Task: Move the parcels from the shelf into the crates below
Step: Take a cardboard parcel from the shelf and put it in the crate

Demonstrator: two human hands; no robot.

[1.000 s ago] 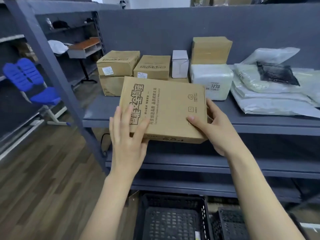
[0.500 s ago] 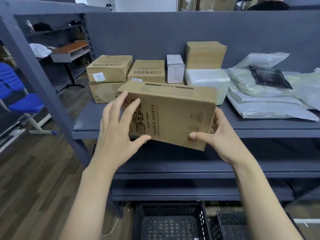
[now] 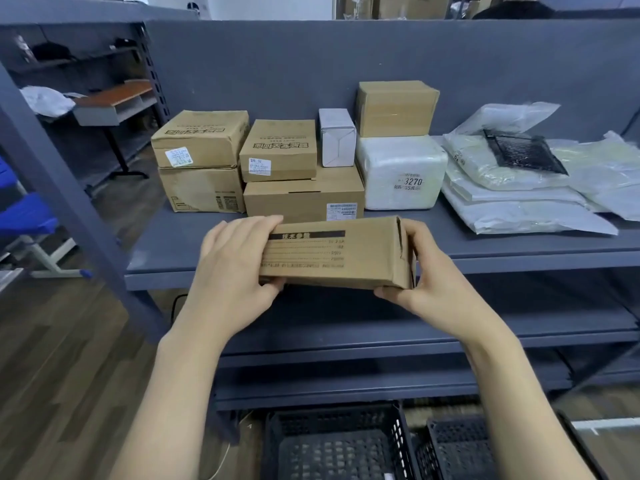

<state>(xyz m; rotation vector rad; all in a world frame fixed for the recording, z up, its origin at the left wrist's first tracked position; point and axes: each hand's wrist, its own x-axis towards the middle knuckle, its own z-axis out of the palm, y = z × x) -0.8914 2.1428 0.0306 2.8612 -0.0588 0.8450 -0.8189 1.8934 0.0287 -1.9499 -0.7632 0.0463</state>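
In the head view, a brown box [image 3: 334, 254] sits at the centre of the frame, held in the air just in front of the shelf [image 3: 519, 252] edge, its narrow printed side facing up. The left hand [image 3: 235, 268] grips its left end, fingers curled over the top edge and thumb under the bottom edge. The right hand [image 3: 427, 271] grips the right end, fingers wrapped behind the end flap and thumb pressed under the lower right corner. Behind the box, on the shelf, stand more parcels: two stacked cartons [image 3: 199, 164] at the left, a flat carton [image 3: 304, 199] with a smaller one [image 3: 278, 150] on it, a white box [image 3: 336, 137] upright on the flat carton, and a white foam box [image 3: 401, 173] marked 3270 with a brown carton [image 3: 396, 107] on top. At the right of the frame lie plastic mailer bags [image 3: 519, 202] in a pile, with a black pouch [image 3: 523, 154] on it. At the bottom centre, below the shelves, two black crates [image 3: 332, 441] stand side by side on the floor.
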